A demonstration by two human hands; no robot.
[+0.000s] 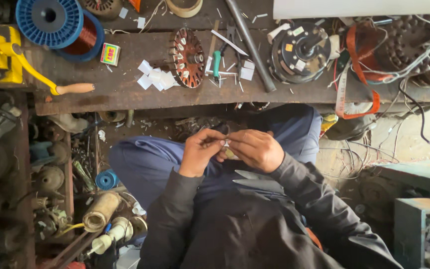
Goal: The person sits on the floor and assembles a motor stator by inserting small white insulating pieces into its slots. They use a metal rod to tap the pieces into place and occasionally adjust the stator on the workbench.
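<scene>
Both hands meet above the lap: the left hand [198, 151] and the right hand [255, 149] are each pinched narrow on a small white slip [226, 144], apparently thin paper, held between the fingertips of both, over blue trousers [145, 164]. It is too small to tell whether it is folded or flat. Just below the right hand a pair of scissors [247, 175] with pale metal blades lies on the lap, so cutting seems done for this piece and shaping by hand looks to be the step under way.

Farther out, on the dark, scuffed wooden surface [120, 89], a loose heap of similar white paper pieces [155, 79] lies just beside a round motor core [187, 57], a slotted disc standing on edge with copper-brown teeth and white slips already seated in some slots. Judging from that, part of the core is lined and part is left; a good stock of cut pieces waits. Green-handled pliers [217, 64] and a grey metal rod [250, 45] lie to its right, then a black round motor housing [299, 50] with a shaft, and a tangle of white and red wires [404, 55]. At the far left stand a blue plastic spool of copper wire [60, 25] and a yellow hand-crank winder [6, 55] with a wooden handle
</scene>
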